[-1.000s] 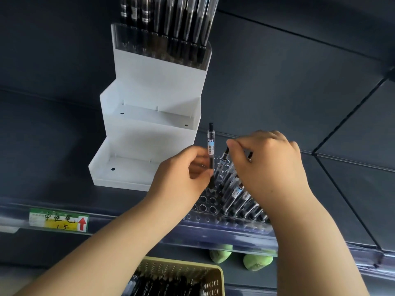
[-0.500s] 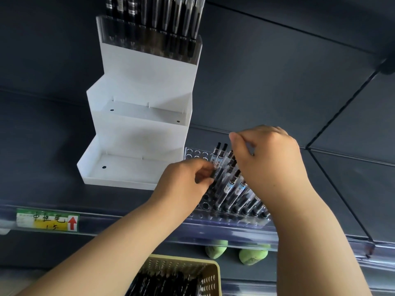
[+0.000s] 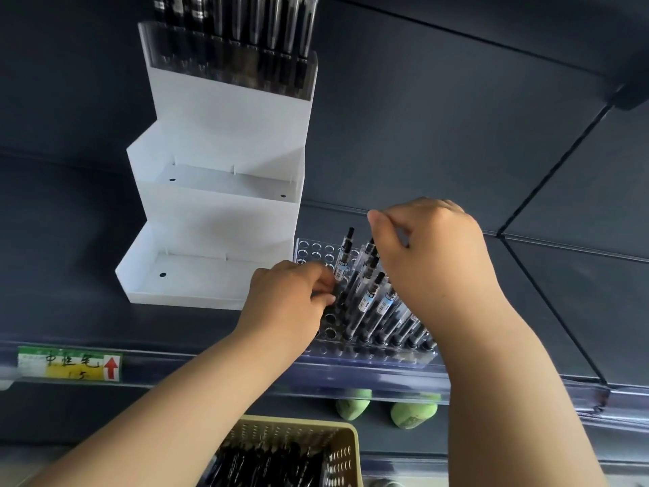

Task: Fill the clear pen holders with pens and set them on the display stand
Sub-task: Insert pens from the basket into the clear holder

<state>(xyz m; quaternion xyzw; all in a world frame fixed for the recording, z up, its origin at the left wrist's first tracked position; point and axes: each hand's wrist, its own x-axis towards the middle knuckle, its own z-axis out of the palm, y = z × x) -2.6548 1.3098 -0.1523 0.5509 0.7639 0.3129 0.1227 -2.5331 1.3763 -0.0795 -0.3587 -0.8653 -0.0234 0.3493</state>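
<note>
Fingers: our left hand (image 3: 291, 300) pinches one pen (image 3: 342, 265), right hand (image 3: 432, 254) pinched above, contents unclear
Holder: clear pen holder (image 3: 368, 356) half full beside our white display stand (image 3: 224, 114)

The white stepped display stand (image 3: 224, 219) has its lower two steps bare and open from above; its top step is blocked by a filled clear holder (image 3: 228, 61). On the shelf, the holder (image 3: 365, 346) beside the stand has free holes at its left and far-left; leaning pens (image 3: 368, 293) crowd its right. Both hands (image 3: 288, 300) (image 3: 432, 254) sit over it.
</note>
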